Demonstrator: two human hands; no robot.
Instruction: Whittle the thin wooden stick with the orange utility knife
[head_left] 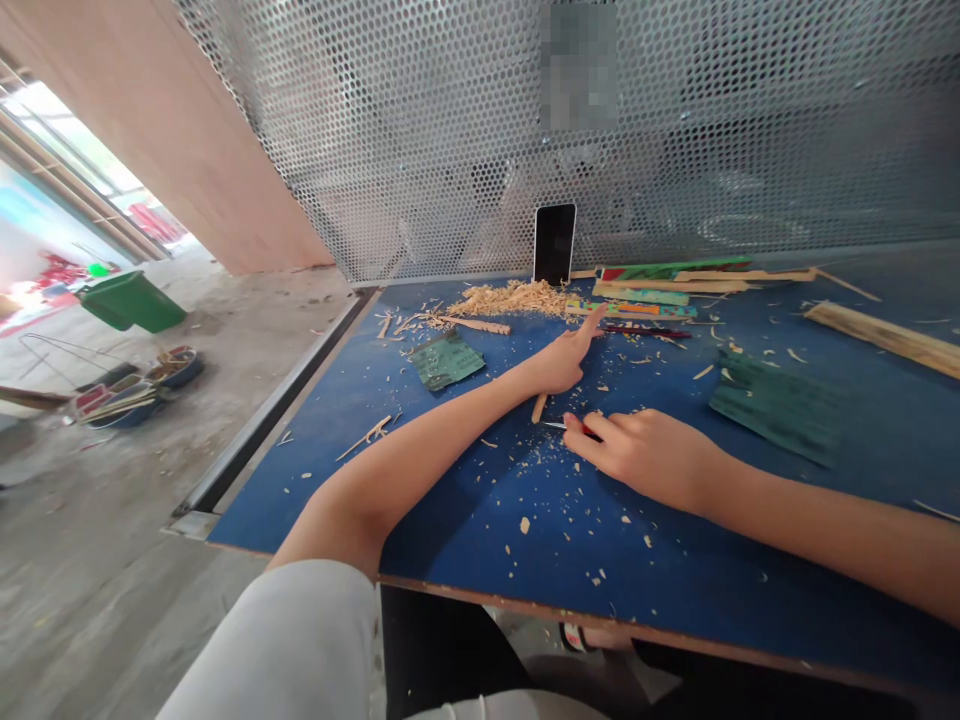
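Control seemed best with my left grip [562,365] closed on the wood sliver [538,408], low on the worktop [465,500], and my right grip [645,455], clamped on the small blade [559,426], paring shallowly away.

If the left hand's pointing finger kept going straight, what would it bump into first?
Probably the multicoloured painted stick, lying just past the fingertip of the left hand, though depth is hard to judge here.
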